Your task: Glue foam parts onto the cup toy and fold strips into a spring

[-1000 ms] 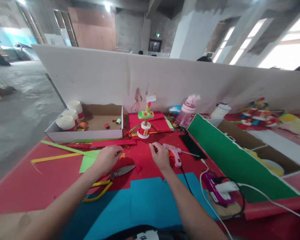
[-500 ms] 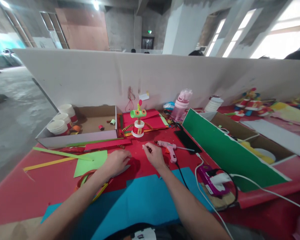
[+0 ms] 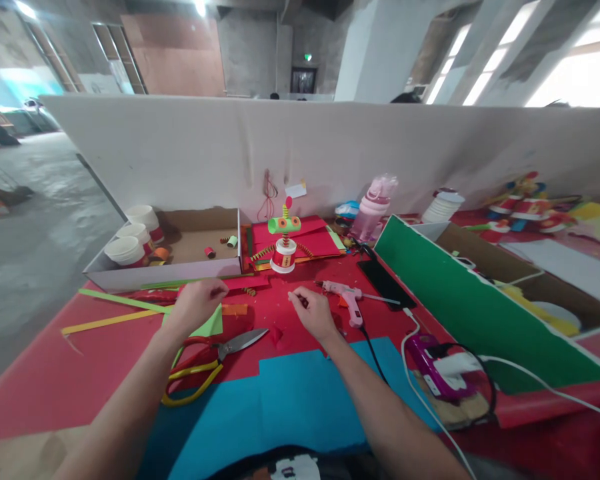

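Blue paper (image 3: 300, 400) lies nearest, with the scissors (image 3: 243, 341) at its far left; keeping the left wrist clear of their handles would be wise. The left hand (image 3: 200, 303) is loosely curled; the right hand (image 3: 311, 311) has thumb and forefinger close together. Whether either holds something, I cannot tell. The right should rather avoid the nozzle of the pink glue gun (image 3: 350, 299), just beside it. Farther, between both hands, the paper-cup figure (image 3: 283, 257) stands upright, touched by neither.

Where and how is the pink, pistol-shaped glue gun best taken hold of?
Probably by the handle of the pink, pistol-shaped glue gun, from the near side, with the right hand: the handle points towards the person, while the nozzle faces left and a thin, translucent glue stick juts out to the right.
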Motion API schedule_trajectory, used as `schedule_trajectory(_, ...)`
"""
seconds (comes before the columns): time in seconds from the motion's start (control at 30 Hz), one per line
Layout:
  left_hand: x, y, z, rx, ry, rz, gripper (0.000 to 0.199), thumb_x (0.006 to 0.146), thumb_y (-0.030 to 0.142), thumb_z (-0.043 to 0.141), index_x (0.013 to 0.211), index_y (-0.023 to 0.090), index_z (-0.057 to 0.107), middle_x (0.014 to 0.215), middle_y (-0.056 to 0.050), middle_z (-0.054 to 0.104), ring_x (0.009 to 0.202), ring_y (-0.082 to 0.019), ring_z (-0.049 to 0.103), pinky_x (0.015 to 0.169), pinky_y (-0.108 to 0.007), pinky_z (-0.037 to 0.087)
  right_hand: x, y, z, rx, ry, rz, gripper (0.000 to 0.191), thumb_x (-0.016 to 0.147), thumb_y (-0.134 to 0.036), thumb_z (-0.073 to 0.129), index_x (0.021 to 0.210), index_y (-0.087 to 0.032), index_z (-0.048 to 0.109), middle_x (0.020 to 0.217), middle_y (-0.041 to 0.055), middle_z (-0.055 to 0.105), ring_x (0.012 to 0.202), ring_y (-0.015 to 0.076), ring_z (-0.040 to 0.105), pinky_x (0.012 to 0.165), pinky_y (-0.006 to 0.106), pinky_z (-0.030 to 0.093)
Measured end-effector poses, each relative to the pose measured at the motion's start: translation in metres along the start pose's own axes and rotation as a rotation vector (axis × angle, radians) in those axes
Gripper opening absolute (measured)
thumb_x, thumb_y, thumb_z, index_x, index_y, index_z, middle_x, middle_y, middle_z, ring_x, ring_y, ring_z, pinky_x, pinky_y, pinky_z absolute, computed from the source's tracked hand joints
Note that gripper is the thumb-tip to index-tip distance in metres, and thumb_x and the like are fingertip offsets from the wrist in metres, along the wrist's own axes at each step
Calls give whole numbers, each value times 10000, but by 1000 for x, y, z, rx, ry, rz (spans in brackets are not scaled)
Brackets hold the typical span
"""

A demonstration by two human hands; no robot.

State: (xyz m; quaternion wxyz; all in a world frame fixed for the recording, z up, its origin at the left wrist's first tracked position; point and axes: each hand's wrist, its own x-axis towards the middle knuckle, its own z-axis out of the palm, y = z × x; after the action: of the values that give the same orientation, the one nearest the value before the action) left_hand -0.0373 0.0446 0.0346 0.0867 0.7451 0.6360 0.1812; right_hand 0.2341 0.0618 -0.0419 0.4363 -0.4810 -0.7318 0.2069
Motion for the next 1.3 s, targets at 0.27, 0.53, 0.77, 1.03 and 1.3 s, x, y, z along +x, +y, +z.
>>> schedule_trajectory(0.27,-24,22,2,-90,-284,85,245,827,359,489,817,246,706,838,-41,711,741,-200,620,639,-261,413,2,-6,-8,27,67,22,285,904,-365,463,707,-192,575,612,-3,571,558,130,497,539,232,349)
schedule_trajectory(0.53,-53,44,30,68,-328,202,211,828,311,540,984,218,647,943,-85,651,862,-227,577,693,-290,406,2,-7,-8,58,9,64,271,888,-371,484,727,-192,608,608,-5,593,546,131,510,543,234,370)
schedule_trajectory(0.77,-36,45,23,25,-174,234,252,872,351,483,984,202,652,978,-102,660,931,-246,582,785,-326,436,-1,-20,-11,186,-370,-90,139,865,-250,525,820,-176,633,826,26,657,742,140,584,692,240,444)
schedule_trajectory(1.03,2,5,-26,72,53,48,302,847,378,449,972,208,665,969,-75,694,861,-219,614,755,-287,440,-5,-19,-4,78,-502,-198,96,775,-260,686,802,-182,636,811,19,628,764,146,584,716,258,453)
schedule_trajectory(1.3,-4,-27,-44,111,73,-95,264,806,363,473,853,217,688,813,-35,713,714,-193,611,644,-262,395,0,-21,-12,232,-465,-94,116,804,-275,628,742,-177,620,777,19,638,727,144,590,687,260,465)
